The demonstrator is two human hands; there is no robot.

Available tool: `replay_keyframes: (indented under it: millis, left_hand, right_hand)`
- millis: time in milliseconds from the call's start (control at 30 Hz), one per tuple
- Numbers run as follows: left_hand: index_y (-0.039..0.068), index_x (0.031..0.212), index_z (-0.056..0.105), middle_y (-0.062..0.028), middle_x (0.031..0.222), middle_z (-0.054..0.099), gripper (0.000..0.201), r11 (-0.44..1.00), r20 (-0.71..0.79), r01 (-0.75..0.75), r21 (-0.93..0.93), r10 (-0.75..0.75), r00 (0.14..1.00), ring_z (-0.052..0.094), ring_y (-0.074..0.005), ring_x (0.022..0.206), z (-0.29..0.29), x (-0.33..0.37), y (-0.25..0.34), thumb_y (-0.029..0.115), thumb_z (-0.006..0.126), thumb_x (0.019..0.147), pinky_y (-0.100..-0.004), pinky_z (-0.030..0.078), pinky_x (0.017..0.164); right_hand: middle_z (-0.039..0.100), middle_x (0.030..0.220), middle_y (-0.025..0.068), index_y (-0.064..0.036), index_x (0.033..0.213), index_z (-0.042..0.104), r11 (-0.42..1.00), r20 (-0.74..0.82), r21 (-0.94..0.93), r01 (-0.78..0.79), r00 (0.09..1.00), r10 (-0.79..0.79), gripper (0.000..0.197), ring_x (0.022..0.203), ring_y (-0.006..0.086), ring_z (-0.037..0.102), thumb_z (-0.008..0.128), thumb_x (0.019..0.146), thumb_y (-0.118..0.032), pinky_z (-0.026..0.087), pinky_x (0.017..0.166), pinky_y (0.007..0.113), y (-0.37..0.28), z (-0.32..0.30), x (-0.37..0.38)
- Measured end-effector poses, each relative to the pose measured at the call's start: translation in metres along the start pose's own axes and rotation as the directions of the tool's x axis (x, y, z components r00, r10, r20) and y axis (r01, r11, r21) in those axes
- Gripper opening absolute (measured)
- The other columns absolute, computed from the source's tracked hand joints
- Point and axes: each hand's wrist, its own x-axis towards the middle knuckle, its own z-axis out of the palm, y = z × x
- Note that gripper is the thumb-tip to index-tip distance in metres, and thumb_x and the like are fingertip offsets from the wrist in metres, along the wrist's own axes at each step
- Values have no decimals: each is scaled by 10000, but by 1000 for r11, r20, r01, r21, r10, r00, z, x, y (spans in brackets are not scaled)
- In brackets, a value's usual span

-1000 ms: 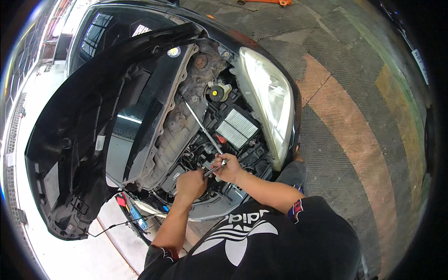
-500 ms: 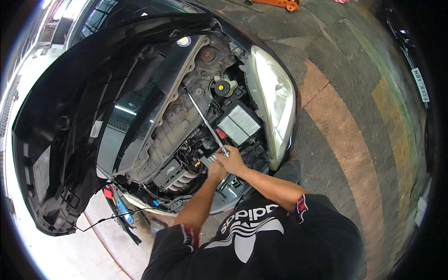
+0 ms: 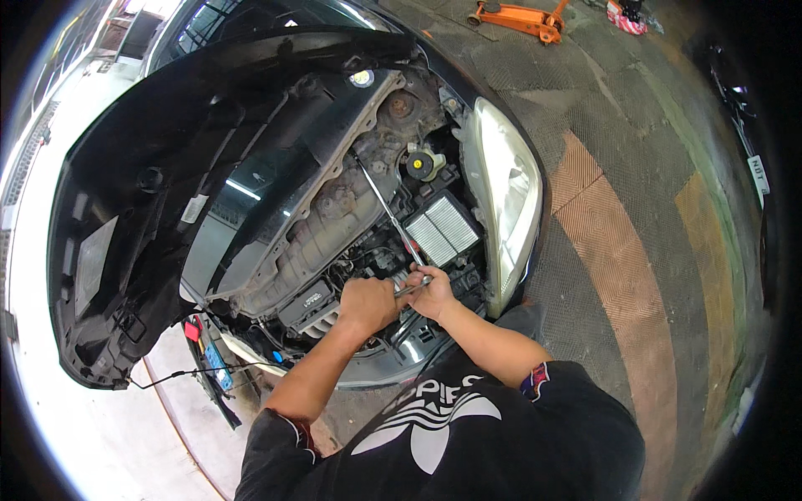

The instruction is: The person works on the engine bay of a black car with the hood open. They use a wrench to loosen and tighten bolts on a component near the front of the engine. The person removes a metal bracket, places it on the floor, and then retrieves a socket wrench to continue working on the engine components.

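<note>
Over the open engine bay, a long chrome bar (image 3: 386,205) slants from the base of the windscreen down to my hands. My right hand (image 3: 436,296) is closed around its lower end. My left hand (image 3: 368,306) is a fist beside it, gripping a short shiny metal tool (image 3: 413,287) that looks like a wrench or ratchet. The tool's rounded end lies against the right fingers; the left fist hides its other end. Just beyond my right hand sits a pleated air filter (image 3: 441,229) in its box. The engine cover (image 3: 304,302) lies left of my left hand.
The raised black bonnet (image 3: 142,179) fills the left side. A headlight (image 3: 508,196) borders the bay on the right, near a reservoir with a black cap (image 3: 419,164). On the matted floor at the far right stands an orange floor jack (image 3: 522,20).
My left hand has moved left and apart from the right, baring the short metal tool between them. The whole view has shifted, showing more of the floor jack.
</note>
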Motion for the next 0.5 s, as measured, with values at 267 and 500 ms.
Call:
replay_keyframes:
  millis: [267,500]
  left_hand:
    - [44,927,679,-206,861,707,306,905,-4,195,-378,-213,977,692,-400,835,103,7,-33,330,693,818,-483,546,748]
    - [59,1098,666,-254,1000,691,320,698,-323,-114,-707,-175,930,651,-446,968,239,80,18,262,616,856,-506,523,828]
  right_hand:
    - [485,646,27,-34,1034,577,967,23,-249,59,998,-55,149,598,174,518,582,891,-74,508,786,391,12,4,2]
    - [617,670,36,-7,866,659,-214,371,-928,304,783,-500,80,609,146,588,624,867,-79,462,579,309,4,8,-3]
